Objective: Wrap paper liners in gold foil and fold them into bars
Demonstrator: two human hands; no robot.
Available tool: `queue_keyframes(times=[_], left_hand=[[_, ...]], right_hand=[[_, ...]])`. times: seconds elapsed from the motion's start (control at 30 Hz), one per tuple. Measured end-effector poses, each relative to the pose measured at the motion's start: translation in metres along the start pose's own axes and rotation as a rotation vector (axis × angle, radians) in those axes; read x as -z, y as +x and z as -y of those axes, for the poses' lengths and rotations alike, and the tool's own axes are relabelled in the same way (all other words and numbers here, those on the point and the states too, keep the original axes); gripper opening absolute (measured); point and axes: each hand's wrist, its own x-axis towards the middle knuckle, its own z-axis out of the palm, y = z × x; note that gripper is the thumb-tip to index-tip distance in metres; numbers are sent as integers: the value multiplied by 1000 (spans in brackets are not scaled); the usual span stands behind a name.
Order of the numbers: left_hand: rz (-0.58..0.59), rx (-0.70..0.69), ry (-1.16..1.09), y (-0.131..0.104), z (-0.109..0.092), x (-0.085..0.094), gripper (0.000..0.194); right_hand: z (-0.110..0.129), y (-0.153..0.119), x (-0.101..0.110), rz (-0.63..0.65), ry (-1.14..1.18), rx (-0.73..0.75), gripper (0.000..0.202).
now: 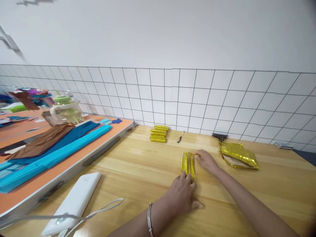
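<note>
A folded piece of gold foil paper (pixel 188 161) lies flat on the wooden table, with a lengthwise seam down its middle. My left hand (pixel 182 192) rests its fingertips on the near end of the foil, with the thumb stretched out to the side on the wood. At the far right edge of the same piece, my right hand (pixel 207 161) has its fingers bent close together against the foil. Part of that grip is hidden. Farther back is a small group of gold foil rolls (pixel 158 134). A pen (pixel 181 136) lies to the right of them.
On the right lies a gold foil packet (pixel 238 156), beside a black clip (pixel 220 136). A white power bank (pixel 74 200) with a white cable (pixel 106 207) is at the near left. An orange board (pixel 74 158) carries cloth strips (pixel 54 144) and a green-lidded jug (pixel 65 107). A tiled wall borders the back.
</note>
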Motion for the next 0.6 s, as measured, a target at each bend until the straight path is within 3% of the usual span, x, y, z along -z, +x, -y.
queue_keyframes(times=[0.13, 0.27, 0.4, 0.5, 0.6], left_hand=[[26, -60, -2, -2, 11, 5, 67], [36, -100, -23, 1, 42, 9, 46], [-3, -105, -40, 12, 79, 6, 25], [-25, -55, -61, 23, 101, -3, 23], [-48, 4, -102, 33, 115, -13, 21]], right_hand=[[-5, 27, 0, 24, 40, -25, 29], [-12, 23, 1, 56, 61, -102, 28], [-14, -11, -1, 65, 67, -205, 26], [-2, -53, -10, 80, 93, -277, 29], [20, -92, -13, 216, 257, -312, 28]])
